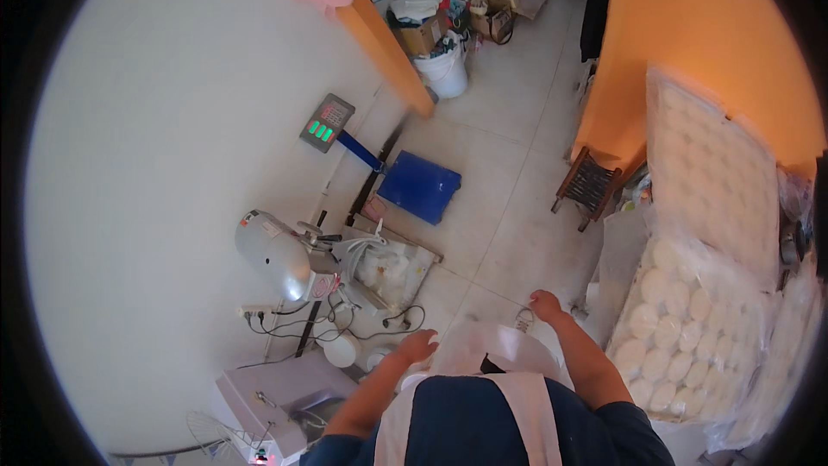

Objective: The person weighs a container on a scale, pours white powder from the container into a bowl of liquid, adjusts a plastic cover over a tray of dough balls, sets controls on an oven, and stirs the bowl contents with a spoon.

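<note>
My left hand (419, 345) hangs in front of my body at the lower middle, with a gap between thumb and fingers and nothing seen in it. It is nearest to the mixer's cables and the white round containers (341, 350) on the floor. On the other side, my right hand (544, 304) is held out, its fingers loosely curled in, and I see nothing in it. It hangs in the air over the tiled floor, close above my shoe (524, 319). I wear a pale apron (509, 343) over a dark blue top.
A grey metal machine (276, 246) and a blue platform scale (420, 187) with a lit display stand along the left wall. Plastic-covered trays of round pale pieces (668, 319) fill the right. A folded rack (587, 187) leans by the orange wall. A white bucket (444, 73) and boxes stand ahead.
</note>
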{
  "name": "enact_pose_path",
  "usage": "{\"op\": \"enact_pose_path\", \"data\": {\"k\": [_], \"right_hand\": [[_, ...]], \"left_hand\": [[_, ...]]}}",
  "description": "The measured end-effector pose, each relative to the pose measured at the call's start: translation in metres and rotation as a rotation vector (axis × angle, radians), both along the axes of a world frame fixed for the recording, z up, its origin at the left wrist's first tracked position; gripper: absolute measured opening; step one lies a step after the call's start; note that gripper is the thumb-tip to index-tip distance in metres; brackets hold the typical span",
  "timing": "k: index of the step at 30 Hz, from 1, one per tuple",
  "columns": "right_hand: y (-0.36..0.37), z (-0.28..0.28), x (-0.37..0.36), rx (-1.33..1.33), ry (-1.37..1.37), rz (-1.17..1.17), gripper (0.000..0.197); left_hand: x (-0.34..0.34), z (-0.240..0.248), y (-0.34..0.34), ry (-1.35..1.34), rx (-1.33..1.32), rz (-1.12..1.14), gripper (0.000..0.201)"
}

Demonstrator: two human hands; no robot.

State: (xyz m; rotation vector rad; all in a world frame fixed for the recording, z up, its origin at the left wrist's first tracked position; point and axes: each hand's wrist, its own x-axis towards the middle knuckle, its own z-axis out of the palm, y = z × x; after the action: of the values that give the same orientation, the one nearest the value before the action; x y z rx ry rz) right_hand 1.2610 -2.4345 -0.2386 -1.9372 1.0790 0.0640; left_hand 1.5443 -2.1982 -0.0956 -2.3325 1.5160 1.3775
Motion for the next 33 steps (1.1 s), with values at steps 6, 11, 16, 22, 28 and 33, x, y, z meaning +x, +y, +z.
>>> {"op": "enact_pose_path", "data": {"k": [6, 11, 16, 22, 28, 33], "right_hand": [[-0.036, -0.167, -0.104, -0.330, 0.257, -0.076, 0.019], [-0.052, -0.163, -0.117, -0.166, 0.484, -0.641, 0.019], [-0.095, -0.136, -0.072, 0.513, -0.117, -1.684, 0.020], [-0.091, -0.312, -0.150, 0.501, -0.593, -1.831, 0.024], [-0.194, -0.342, -0.168, 0.648, -0.944, -2.283, 0.042], [-0.233, -0.369, -0.194, 0.706, -1.076, -2.486, 0.044]], "left_hand": [[0.080, -0.061, -0.085, -0.020, -0.010, -0.158, 0.037], [0.104, -0.089, -0.174, 0.018, -0.196, -0.057, 0.021], [0.136, -0.138, -0.208, 0.315, -0.064, 0.264, 0.021], [0.132, -0.194, -0.241, 0.453, -0.088, 0.369, 0.023], [0.142, -0.248, -0.229, 0.202, 0.018, 0.360, 0.020], [0.136, -0.267, -0.250, 0.181, 0.107, 0.421, 0.022]]}}
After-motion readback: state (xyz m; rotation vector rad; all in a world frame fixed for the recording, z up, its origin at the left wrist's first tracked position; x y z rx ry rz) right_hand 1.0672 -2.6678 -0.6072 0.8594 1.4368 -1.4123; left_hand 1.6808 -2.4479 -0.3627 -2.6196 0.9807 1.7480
